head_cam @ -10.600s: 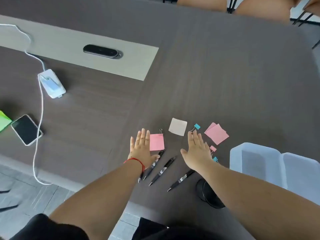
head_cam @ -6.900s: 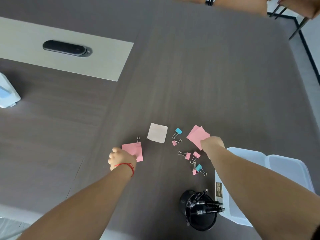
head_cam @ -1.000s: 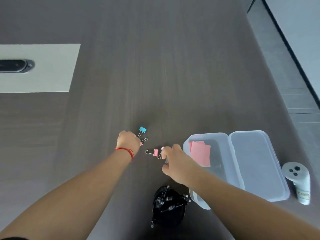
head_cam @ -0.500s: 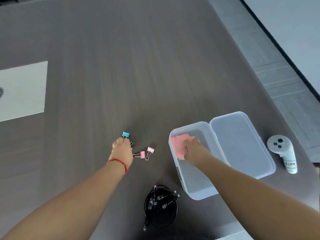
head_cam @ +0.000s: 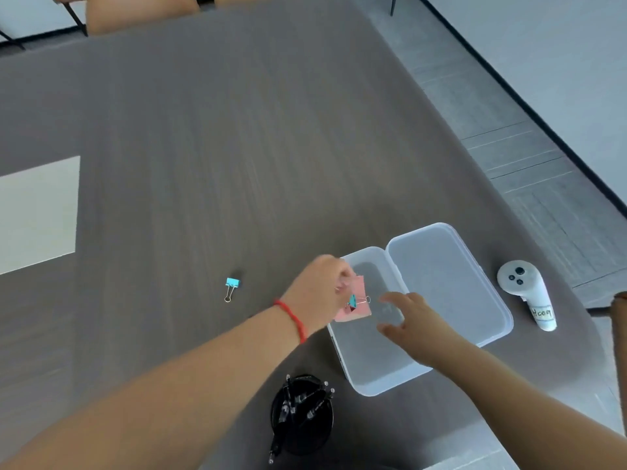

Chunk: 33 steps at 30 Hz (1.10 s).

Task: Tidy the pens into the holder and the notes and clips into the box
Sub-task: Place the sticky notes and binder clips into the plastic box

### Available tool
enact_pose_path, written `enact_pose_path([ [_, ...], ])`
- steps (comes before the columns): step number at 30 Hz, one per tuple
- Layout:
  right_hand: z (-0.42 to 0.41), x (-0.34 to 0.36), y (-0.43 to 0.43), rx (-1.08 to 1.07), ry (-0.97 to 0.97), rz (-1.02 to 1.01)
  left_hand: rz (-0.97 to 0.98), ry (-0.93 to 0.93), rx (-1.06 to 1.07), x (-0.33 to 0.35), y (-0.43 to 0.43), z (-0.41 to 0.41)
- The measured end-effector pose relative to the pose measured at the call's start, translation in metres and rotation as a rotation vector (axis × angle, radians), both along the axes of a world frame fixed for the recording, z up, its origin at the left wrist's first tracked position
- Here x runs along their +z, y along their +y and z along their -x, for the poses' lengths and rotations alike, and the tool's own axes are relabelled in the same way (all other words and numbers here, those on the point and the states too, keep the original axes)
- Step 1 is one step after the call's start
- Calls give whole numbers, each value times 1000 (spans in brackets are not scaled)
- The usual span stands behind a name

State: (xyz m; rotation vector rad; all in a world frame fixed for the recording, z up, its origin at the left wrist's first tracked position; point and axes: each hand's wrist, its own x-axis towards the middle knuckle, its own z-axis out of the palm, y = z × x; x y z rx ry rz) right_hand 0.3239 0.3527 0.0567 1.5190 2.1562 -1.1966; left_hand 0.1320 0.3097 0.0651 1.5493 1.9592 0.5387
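Observation:
My left hand (head_cam: pixel 320 288) hovers over the left rim of the clear plastic box (head_cam: pixel 368 385), fingers pinched shut on a small binder clip whose wire loop peeks out below them. Pink notes (head_cam: pixel 358 310) lie in the box with a blue binder clip (head_cam: pixel 352 301) on top. My right hand (head_cam: pixel 409 320) is above the middle of the box, fingers spread, holding nothing. One blue binder clip (head_cam: pixel 232 287) lies alone on the table to the left. The black pen holder (head_cam: pixel 302 417) stands near the front edge with several pens in it.
The box's hinged lid (head_cam: pixel 448 283) lies open flat to its right. A white handheld controller (head_cam: pixel 526 293) rests right of the lid, near the table's right edge. A light inset panel (head_cam: pixel 37 215) sits at the far left. Chairs stand beyond the far edge.
My left hand left the blue clip and moved right to the box; the two pink clips are gone from the table. My right hand rose off the notes and opened.

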Motion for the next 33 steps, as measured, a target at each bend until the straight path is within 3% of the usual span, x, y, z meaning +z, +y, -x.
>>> enact_pose_path([
  [3,-3,-3,-5,-45,43,22,269,269,-227,-24,29,-35],
  [7,2,-15,-10,-92,35,30,436,547,-418,-58,41,-52],
  [14,1,-22,-11,-67,14,23,486,544,-392,-78,42,-52],
  [16,3,-18,-8,-78,28,27,420,485,-316,-68,36,-52],
  [20,21,1,-4,-70,100,-73,31,96,45,-33,13,-19],
  [23,60,23,-17,46,317,-161,-222,190,360,-20,-22,42],
  [25,96,23,-32,247,401,-85,25,210,519,-34,-51,84],
  [27,134,4,-44,464,304,-25,424,209,471,-52,-79,112],
  [28,150,-8,-49,557,203,-38,534,236,404,-59,-90,121],
  [31,183,-42,-55,715,-91,-143,575,344,288,-71,-104,136],
  [33,194,-62,-54,717,-142,-190,544,353,268,-80,-103,138],
])
